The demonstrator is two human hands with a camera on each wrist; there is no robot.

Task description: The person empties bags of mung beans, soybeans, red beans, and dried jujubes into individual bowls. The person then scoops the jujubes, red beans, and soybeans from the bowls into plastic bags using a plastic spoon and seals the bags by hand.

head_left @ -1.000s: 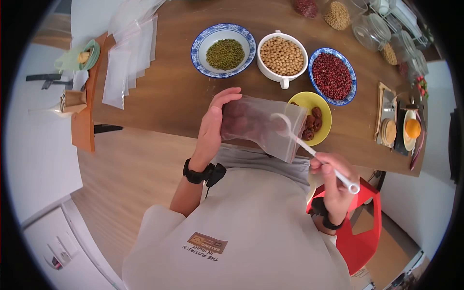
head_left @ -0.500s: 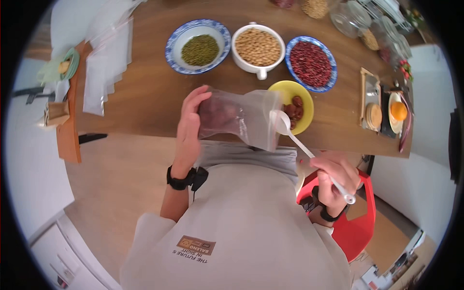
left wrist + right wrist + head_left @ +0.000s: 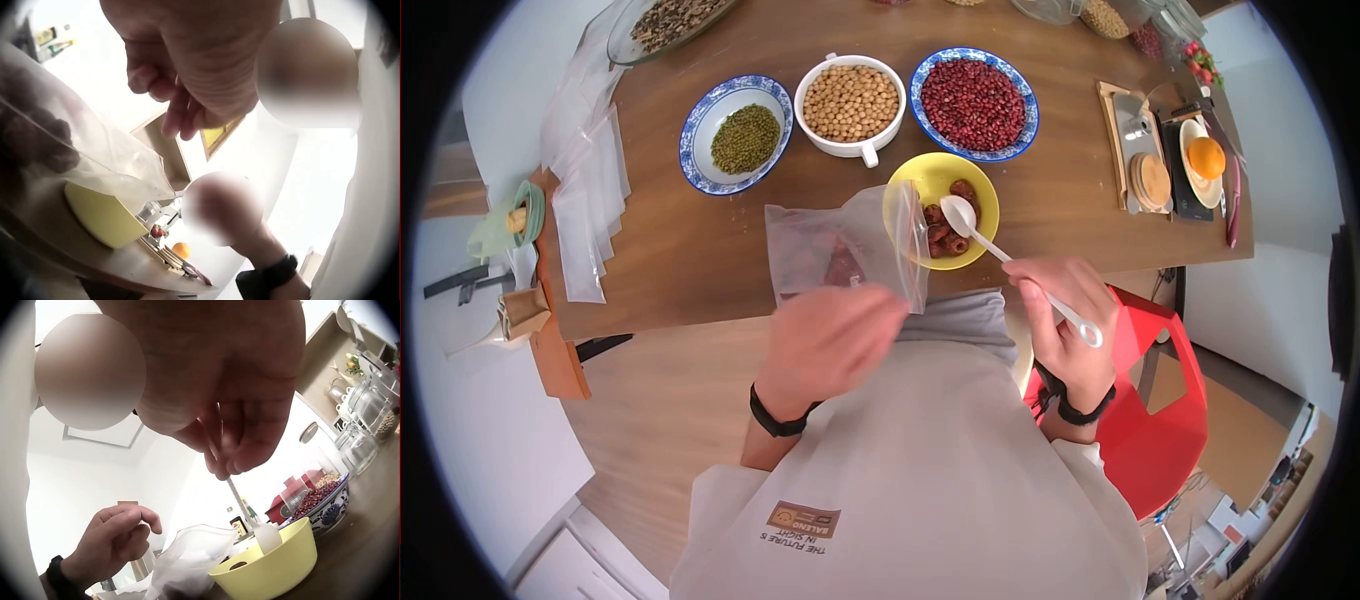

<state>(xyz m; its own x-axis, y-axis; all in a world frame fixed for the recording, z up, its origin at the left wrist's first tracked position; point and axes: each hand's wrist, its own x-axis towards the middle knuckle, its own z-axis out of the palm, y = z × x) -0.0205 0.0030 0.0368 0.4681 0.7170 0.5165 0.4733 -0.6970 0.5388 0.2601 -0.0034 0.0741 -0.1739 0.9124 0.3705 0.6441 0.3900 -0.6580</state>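
My right hand (image 3: 1068, 322) pinches the handle of a white plastic spoon (image 3: 985, 238). The spoon's bowl dips into a yellow bowl (image 3: 988, 185) among dark red dried dates (image 3: 946, 240). Left of it, a clear zip bag (image 3: 800, 235) with dark red dates inside lies on its side, its mouth overlapping the yellow bowl's rim in the head view. My left hand (image 3: 830, 340) hovers over the bag's near edge, fingers loosely curled and holding nothing. Seen from the left wrist, a gap separates those fingers from the bag (image 3: 94, 144).
Behind stand a bowl of green beans (image 3: 745, 140), a white pot of chickpeas (image 3: 850, 105) and a bowl of red beans (image 3: 975, 105). Flat plastic bags (image 3: 585, 215) lie at left. A wooden tray (image 3: 1135, 150) and an orange (image 3: 1206, 157) sit at right. Behind me is a red chair (image 3: 1140, 450).
The left hand has let go of the bag's closed end and moved toward me, leaving the bag lying down. The right hand has brought the spoon from the bag's mouth into the yellow bowl.
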